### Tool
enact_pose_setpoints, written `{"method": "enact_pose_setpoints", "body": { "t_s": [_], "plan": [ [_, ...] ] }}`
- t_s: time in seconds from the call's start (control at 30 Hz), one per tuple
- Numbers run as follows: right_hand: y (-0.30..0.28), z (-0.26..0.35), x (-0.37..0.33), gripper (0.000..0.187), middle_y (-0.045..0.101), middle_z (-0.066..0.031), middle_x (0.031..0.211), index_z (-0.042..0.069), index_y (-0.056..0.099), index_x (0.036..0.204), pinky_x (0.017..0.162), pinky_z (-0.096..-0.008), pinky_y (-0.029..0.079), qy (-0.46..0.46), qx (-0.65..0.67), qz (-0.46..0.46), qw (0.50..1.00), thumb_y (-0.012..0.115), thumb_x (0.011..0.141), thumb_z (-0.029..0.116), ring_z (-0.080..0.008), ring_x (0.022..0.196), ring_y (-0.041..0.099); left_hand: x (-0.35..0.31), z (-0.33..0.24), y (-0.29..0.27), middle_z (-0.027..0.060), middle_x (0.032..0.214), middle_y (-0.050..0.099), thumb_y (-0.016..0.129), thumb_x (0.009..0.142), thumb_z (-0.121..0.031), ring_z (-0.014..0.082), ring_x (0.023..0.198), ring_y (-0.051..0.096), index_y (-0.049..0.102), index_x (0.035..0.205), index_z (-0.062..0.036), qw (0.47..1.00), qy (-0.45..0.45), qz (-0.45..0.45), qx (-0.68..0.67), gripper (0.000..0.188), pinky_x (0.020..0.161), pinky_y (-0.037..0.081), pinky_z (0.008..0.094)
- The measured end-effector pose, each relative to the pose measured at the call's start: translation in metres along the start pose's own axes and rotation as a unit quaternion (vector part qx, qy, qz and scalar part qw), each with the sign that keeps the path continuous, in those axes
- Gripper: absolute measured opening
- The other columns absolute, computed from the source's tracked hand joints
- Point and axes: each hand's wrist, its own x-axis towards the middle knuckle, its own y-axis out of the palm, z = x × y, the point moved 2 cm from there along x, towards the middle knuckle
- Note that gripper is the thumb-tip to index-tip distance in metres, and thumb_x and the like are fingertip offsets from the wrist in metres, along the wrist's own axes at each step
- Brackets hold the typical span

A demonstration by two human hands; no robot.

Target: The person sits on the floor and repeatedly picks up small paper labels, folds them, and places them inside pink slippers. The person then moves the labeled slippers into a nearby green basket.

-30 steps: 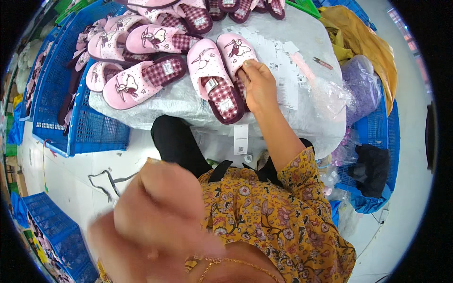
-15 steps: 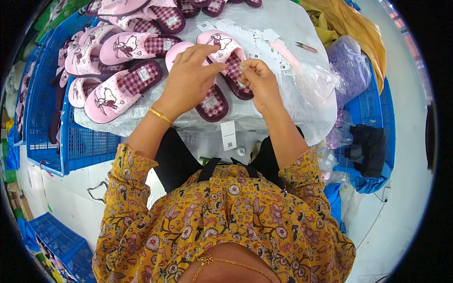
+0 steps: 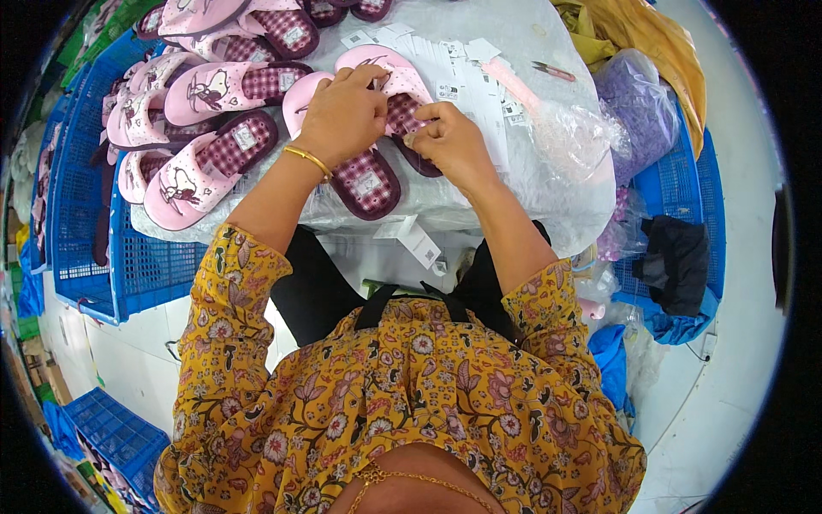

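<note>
Two pink slippers with dark plaid insoles lie side by side before me, toes away. My left hand (image 3: 347, 116) is curled over the inner edge of the farther slipper (image 3: 379, 60), its fingers closed at the upper's opening. It covers part of the nearer slipper (image 3: 368, 182), whose heel with a white label shows. Over the farther slipper's insole, my right hand (image 3: 449, 146) pinches with thumb and forefinger; what they hold is too small to make out. White paper tags (image 3: 419, 242) hang at the table edge above my lap.
Several more pink slippers (image 3: 184, 184) cover the table's left side. Blue crates (image 3: 163, 265) stand left and right. White tags (image 3: 441, 81), small snips with a reddish handle (image 3: 554, 71) and clear plastic (image 3: 578, 141) lie on the wrapped tabletop (image 3: 531, 206).
My left hand's fingers have curled in at the slipper's opening. My right hand has moved left and nearer, over the insole. The hanging tags have swung and spread apart.
</note>
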Motion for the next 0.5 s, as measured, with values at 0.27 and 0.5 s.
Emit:
{"method": "enact_pose_setpoints", "body": {
  "t_s": [0.27, 0.5],
  "plan": [
    [0.002, 0.008, 0.003, 0.037, 0.072, -0.0117, 0.083, 0.001, 0.061, 0.104, 0.071, -0.0309, 0.053, 0.003, -0.072, 0.022, 0.997, 0.079, 0.073, 0.010, -0.0202, 0.078, 0.070, 0.000, 0.015, 0.013, 0.0032, 0.131, 0.056, 0.069, 0.072, -0.015, 0.0258, 0.115, 0.054, 0.076, 0.087, -0.0195, 0.997, 0.009, -0.002, -0.079, 0.017, 0.095, 0.043, 0.0401],
    [0.004, 0.012, 0.006, 0.034, 0.073, -0.0113, 0.085, 0.000, 0.062, 0.100, 0.073, -0.0310, 0.053, 0.009, -0.084, 0.039, 0.996, 0.079, 0.072, 0.010, -0.0205, 0.079, 0.070, -0.004, 0.014, 0.014, 0.0040, 0.130, 0.057, 0.068, 0.072, -0.013, 0.0269, 0.116, 0.054, 0.076, 0.089, -0.0202, 0.996, 0.013, -0.020, -0.089, 0.019, 0.097, 0.042, 0.0389]
  ]
}}
